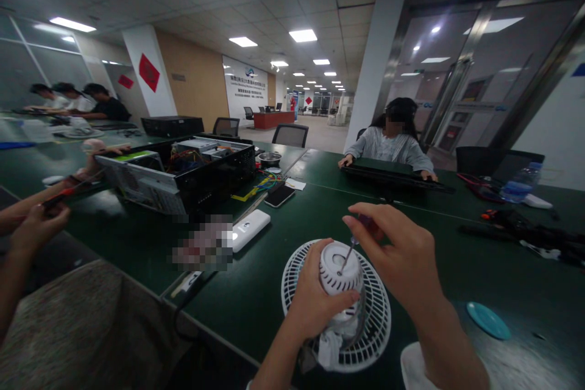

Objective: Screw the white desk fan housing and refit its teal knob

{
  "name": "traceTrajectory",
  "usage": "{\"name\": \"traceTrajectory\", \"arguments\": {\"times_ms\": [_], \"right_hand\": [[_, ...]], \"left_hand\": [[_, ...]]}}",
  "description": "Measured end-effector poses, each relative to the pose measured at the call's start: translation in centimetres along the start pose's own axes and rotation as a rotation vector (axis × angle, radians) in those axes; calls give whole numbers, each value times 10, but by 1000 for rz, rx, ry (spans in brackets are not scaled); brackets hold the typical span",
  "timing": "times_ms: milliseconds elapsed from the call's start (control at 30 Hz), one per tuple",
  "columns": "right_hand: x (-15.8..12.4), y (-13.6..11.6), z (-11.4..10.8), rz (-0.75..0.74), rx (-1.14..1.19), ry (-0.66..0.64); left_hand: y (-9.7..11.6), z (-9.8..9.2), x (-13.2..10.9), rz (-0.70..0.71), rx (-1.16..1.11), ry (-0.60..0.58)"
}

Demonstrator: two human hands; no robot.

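A white fan motor housing with slotted vents sits over a round white fan grille on the green table. My left hand wraps around the housing, thumb on its near side and fingers along its left. In my right hand is a screwdriver, its handle mostly hidden by my fingers. The thin shaft slants down to the left, and its tip meets the top of the housing near a screw hole. Below the housing hangs a white bracket-like part.
An open computer case stands left, with a co-worker's hands beside it. A white power bank-like box and a phone lie nearer. Across the table a person holds a black panel. A teal disc lies right.
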State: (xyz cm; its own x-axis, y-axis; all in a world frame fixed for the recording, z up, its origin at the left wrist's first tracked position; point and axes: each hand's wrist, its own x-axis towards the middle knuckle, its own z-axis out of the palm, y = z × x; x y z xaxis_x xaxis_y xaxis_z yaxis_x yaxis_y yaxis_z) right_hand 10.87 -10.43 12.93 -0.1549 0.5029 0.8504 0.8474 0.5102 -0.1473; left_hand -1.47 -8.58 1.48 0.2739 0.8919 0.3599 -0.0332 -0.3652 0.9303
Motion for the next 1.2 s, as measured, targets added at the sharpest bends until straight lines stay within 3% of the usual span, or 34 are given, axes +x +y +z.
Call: {"name": "traceTrajectory", "arguments": {"times_ms": [200, 433, 667, 867, 1067, 1200], "right_hand": [[-1, 3, -6, 115, 181, -187], [0, 2, 3, 51, 31, -57], [-2, 5, -6, 102, 146, -152], [-1, 4, 3, -3, -12, -8], [0, 4, -3, 85, 114, -138], [-2, 5, -6, 116, 158, -141]], "left_hand": [[2, 0, 0, -15, -9, 1], [2, 0, 0, -20, -17, 4], [2, 0, 0, -23, -6, 12], [0, 1, 0, -20, -2, 23], [0, 0, 0, -22, 2, 14], [0, 0, 0, -4, -14, 2]]}}
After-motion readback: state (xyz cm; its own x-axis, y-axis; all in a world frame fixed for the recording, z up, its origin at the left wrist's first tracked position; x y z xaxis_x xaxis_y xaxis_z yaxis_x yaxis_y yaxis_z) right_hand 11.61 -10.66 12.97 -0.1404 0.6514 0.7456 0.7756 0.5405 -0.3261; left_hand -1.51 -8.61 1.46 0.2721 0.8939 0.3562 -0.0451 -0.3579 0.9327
